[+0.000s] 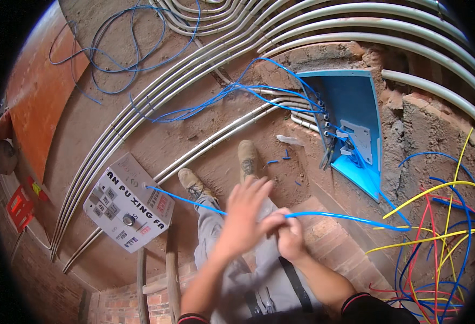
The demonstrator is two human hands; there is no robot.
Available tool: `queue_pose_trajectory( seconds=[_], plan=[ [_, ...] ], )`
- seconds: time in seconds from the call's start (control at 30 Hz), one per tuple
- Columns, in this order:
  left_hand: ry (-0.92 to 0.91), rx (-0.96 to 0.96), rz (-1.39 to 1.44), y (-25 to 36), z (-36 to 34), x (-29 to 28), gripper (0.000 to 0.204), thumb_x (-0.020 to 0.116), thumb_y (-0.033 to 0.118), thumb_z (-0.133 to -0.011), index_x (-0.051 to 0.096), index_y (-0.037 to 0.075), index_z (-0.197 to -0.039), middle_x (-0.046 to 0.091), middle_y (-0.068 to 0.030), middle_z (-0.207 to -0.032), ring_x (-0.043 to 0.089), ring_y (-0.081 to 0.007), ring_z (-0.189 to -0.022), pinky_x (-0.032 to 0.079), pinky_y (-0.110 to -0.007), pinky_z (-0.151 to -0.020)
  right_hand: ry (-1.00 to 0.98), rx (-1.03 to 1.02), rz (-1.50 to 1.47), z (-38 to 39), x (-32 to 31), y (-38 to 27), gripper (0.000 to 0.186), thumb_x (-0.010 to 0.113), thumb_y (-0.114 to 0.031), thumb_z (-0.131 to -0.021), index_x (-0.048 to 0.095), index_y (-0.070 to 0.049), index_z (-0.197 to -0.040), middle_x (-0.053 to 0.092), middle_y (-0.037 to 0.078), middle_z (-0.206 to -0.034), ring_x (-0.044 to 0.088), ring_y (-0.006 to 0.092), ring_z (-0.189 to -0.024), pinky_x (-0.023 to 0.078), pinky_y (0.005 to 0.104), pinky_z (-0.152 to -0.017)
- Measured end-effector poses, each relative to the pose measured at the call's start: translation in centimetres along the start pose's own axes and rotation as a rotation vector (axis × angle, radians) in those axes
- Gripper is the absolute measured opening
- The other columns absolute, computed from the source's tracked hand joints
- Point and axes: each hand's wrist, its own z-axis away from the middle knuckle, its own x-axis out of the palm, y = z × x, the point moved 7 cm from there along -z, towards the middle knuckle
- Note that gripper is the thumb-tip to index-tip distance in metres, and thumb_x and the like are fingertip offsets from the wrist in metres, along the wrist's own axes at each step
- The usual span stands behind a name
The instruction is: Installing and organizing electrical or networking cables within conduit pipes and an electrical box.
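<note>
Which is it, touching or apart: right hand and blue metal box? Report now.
Apart. The head view plainly shows brickwork and ground between the right hand and the blue metal box.

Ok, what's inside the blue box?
Inside the blue box there's a pale plate, some blue wires, and pipe ends along one side wall. The plate covers whatever is behind it, so I can't see that part.

Left hand (243, 218) outstretched, blurred; right hand (291, 237) curled just beside it
</note>
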Motion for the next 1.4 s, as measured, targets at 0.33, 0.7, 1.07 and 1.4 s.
queue_pose_trajectory(
  seconds=[0.33,0.7,1.07,1.4],
  plan=[
    [-0.281,-0.29,0.101,-11.9,17.8,5.3,0.028,0.074,0.026,-0.088,0.063,0.003,-0.078,0.057,-0.0169,-0.072,0.059,-0.0414,-0.072,0.045,-0.05,-0.065,0.069,-0.225,-0.016,4.7,-4.3,-11.8,0.019,0.057,-0.018,-0.102,0.062,0.0,-0.099,0.066,0.009,-0.073,0.057,0.0174,-0.064,0.048,0.0323,-0.069],
    [-0.091,-0.477,0.278,-6.6,14.0,6.8,0.017,0.074,0.015,-0.09,0.066,0.001,-0.094,0.059,-0.0167,-0.082,0.06,-0.0354,-0.075,0.047,-0.043,-0.066,0.612,-0.219,0.519,2.2,-13.2,-13.1,0.026,0.058,-0.019,-0.103,0.06,0.002,-0.119,0.054,0.0,-0.075,0.05,0.0072,-0.069,0.044,0.0248,-0.065],
    [-0.214,-0.255,0.281,-6.2,18.8,2.2,0.007,0.066,0.002,-0.085,0.065,0.003,-0.092,0.06,-0.0171,-0.079,0.061,-0.0393,-0.077,0.047,-0.046,-0.068,0.618,-0.112,-0.088,1.5,-20.2,-3.1,0.046,0.059,-0.033,-0.102,0.052,-0.002,-0.136,0.059,0.006,-0.111,0.057,0.0155,-0.101,0.047,0.0332,-0.088],
    [-0.433,-0.373,1.282,14.8,1.8,5.9,0.038,0.063,0.021,-0.102,0.06,-0.001,-0.133,0.067,-0.0186,-0.123,0.064,-0.0302,-0.114,0.049,-0.037,-0.095,-0.639,0.195,0.034,8.5,3.0,1.7,0.071,0.067,-0.021,-0.097,0.032,0.001,-0.155,0.056,0.014,-0.138,0.065,0.0202,-0.1,0.051,0.0341,-0.092]
  ],
)
